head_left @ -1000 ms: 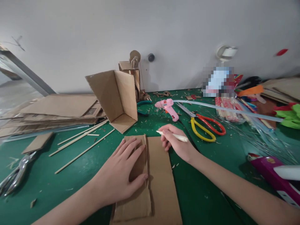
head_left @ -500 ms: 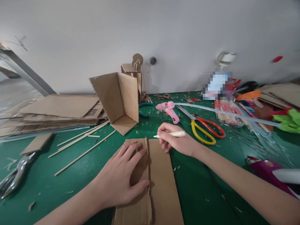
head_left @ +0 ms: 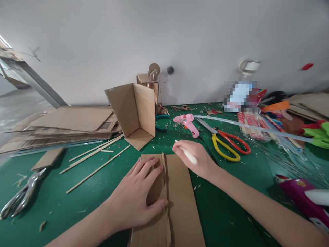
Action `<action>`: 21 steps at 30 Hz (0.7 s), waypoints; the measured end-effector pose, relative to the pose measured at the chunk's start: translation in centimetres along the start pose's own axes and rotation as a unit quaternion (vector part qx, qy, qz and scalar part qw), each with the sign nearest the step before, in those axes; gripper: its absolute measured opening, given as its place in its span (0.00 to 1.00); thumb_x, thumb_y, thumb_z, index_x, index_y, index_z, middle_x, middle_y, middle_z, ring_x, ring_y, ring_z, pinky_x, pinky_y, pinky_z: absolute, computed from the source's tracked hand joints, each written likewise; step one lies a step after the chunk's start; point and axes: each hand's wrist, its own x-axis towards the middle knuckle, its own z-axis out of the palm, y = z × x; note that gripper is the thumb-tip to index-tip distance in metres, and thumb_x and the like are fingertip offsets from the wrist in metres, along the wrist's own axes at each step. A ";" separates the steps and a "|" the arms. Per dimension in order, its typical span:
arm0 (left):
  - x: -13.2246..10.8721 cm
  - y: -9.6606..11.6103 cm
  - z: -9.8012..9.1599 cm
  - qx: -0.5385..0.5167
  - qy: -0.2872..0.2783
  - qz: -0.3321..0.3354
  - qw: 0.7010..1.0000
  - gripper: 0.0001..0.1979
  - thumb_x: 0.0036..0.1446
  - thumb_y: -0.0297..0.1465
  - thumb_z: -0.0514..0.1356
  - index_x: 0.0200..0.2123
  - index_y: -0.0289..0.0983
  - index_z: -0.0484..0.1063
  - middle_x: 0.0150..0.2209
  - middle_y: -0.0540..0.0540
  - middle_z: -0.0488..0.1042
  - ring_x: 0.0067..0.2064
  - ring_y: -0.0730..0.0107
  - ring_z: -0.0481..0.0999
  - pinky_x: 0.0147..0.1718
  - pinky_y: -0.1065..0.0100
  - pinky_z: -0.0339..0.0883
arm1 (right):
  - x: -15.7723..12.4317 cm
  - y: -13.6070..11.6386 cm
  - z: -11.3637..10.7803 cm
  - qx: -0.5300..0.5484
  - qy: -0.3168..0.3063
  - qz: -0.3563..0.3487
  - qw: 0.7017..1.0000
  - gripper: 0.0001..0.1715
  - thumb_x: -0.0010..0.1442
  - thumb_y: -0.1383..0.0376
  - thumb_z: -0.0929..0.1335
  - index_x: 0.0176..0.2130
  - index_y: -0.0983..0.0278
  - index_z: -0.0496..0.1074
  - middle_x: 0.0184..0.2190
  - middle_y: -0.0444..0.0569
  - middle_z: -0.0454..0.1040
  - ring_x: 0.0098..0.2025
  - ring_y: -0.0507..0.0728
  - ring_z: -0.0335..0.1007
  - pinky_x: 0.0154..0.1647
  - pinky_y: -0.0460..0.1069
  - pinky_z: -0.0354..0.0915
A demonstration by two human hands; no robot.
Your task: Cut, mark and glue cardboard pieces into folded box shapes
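My left hand lies with its fingers spread on a narrow cardboard strip, pressing it onto a larger flat cardboard sheet. The strip's right edge runs lengthwise along the sheet. At the sheet's far right corner, my right hand is closed around a white pen. The pen slants, its thin end pointing away from me and its thick end towards me. Just beyond the sheet stands a folded cardboard corner piece with two walls and a base.
A pink glue gun with a long glue stick and scissors with red and yellow handles lie beyond my right hand. Wooden sticks, pliers and stacked cardboard are at left. A purple tool lies right.
My right hand has turned, so the pen has swung from nearly level to slanting with its thick end towards me. My left hand keeps its place on the strip. The whole view has shifted slightly.
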 end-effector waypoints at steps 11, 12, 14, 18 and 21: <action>-0.5 -0.6 -1.8 0.017 -0.011 -0.005 1.000 0.26 0.54 0.49 0.57 0.52 0.42 0.64 0.62 0.44 0.60 0.64 0.52 0.55 0.61 0.45 0.50 | -0.8 -0.1 0.5 -0.115 -0.068 -0.088 0.987 0.15 0.59 0.68 0.67 0.47 0.65 0.68 0.41 0.53 0.73 0.44 0.60 0.65 0.46 0.57 0.65; -0.5 -0.6 -1.7 0.016 -0.010 -0.002 1.000 0.27 0.54 0.49 0.57 0.53 0.42 0.63 0.62 0.44 0.60 0.64 0.52 0.55 0.62 0.45 0.49 | -0.8 -0.1 0.5 -0.102 -0.066 -0.084 0.989 0.15 0.59 0.68 0.67 0.47 0.65 0.68 0.41 0.53 0.73 0.44 0.60 0.65 0.46 0.57 0.65; -0.3 -0.5 -1.4 0.014 -0.006 0.002 1.000 0.29 0.53 0.49 0.57 0.55 0.42 0.61 0.62 0.43 0.59 0.64 0.51 0.55 0.61 0.45 0.50 | -0.8 0.0 0.6 -0.078 -0.060 -0.076 0.992 0.16 0.58 0.69 0.68 0.48 0.65 0.67 0.41 0.53 0.72 0.44 0.60 0.65 0.46 0.57 0.65; -0.1 -0.3 -1.2 0.007 -0.007 0.003 1.000 0.32 0.53 0.51 0.57 0.57 0.42 0.59 0.62 0.43 0.60 0.63 0.50 0.56 0.59 0.47 0.55 | -0.8 -0.2 0.7 -0.045 -0.058 -0.066 0.995 0.16 0.58 0.68 0.68 0.47 0.64 0.67 0.41 0.53 0.73 0.45 0.60 0.66 0.46 0.56 0.65; -0.2 -0.6 -1.3 0.013 -0.017 -0.007 1.000 0.30 0.52 0.52 0.57 0.54 0.42 0.62 0.63 0.41 0.58 0.64 0.47 0.54 0.59 0.43 0.52 | -1.0 -0.8 1.0 0.005 -0.065 -0.075 0.995 0.17 0.58 0.68 0.67 0.49 0.63 0.66 0.44 0.52 0.72 0.47 0.58 0.67 0.48 0.55 0.65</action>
